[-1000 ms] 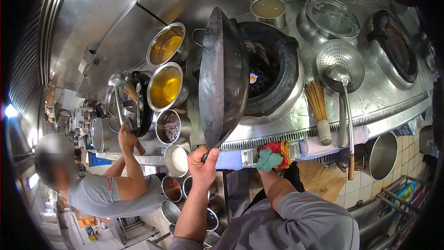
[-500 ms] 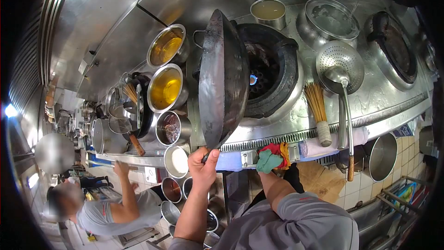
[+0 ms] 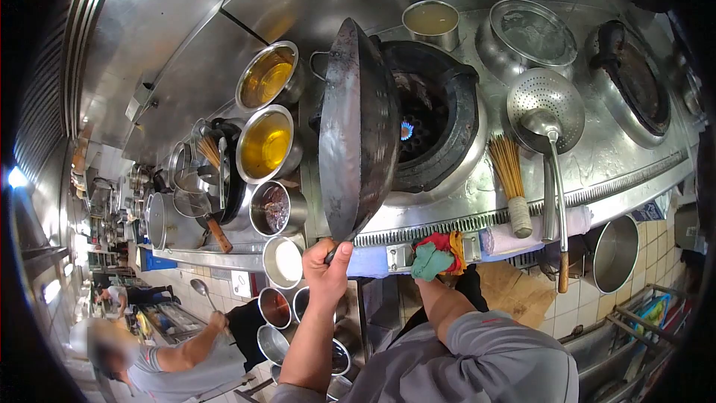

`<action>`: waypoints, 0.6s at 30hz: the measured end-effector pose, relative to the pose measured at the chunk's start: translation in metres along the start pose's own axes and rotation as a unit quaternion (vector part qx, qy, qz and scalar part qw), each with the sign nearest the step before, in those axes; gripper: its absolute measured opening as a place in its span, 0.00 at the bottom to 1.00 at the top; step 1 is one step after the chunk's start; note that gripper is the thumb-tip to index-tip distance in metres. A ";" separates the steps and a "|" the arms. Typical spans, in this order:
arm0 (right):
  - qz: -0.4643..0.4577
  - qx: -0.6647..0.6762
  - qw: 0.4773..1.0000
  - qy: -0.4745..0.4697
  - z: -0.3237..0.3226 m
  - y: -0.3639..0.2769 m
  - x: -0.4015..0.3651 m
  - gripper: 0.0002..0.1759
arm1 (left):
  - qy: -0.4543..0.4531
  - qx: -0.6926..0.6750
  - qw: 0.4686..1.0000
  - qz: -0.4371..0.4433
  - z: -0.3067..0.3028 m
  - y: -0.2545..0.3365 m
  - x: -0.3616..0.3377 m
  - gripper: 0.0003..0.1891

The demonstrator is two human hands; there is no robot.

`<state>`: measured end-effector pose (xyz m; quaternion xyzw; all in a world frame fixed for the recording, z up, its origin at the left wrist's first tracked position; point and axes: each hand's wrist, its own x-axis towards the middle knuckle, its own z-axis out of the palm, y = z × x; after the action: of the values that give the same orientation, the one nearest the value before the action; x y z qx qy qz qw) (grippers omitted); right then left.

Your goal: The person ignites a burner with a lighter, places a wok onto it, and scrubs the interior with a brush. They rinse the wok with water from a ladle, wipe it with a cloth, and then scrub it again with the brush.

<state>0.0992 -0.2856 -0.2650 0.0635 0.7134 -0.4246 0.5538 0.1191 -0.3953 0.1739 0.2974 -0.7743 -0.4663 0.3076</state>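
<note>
My left hand (image 3: 326, 267) is closed around the handle of a dark wok (image 3: 347, 142), which is tipped up on its side. The wok's rim faces left, and its rounded underside leans beside the black burner ring (image 3: 444, 168). Inside that ring burns a small blue flame (image 3: 406, 130). My right forearm reaches to the stove's front edge, where a bundle of green cloth (image 3: 431, 261) and red and yellow cloth (image 3: 451, 245) covers my right hand. Its fingers are hidden, so their grip does not show.
Two bowls of yellow oil (image 3: 265, 145) stand left of the wok, above a pot of dark red contents (image 3: 276, 207). On the right lie a bamboo brush (image 3: 509, 179), a perforated skimmer (image 3: 533, 89) and a ladle (image 3: 558, 201). A co-worker (image 3: 179, 366) stands at lower left.
The co-worker has shifted lower, and a ladle now shows in that person's hand. My hands and the wok hold nearly the same position, with a slight shift of the view.
</note>
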 end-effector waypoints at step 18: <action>-0.133 -0.584 0.797 0.070 -0.182 0.025 -0.056 0.24 | -0.144 0.360 0.892 0.233 0.117 -0.062 0.032 0.20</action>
<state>0.0000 -0.1254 -0.2262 -0.3378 0.8645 0.0093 0.3721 0.0216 -0.3800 0.0807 0.1283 -0.9720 -0.1083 0.1646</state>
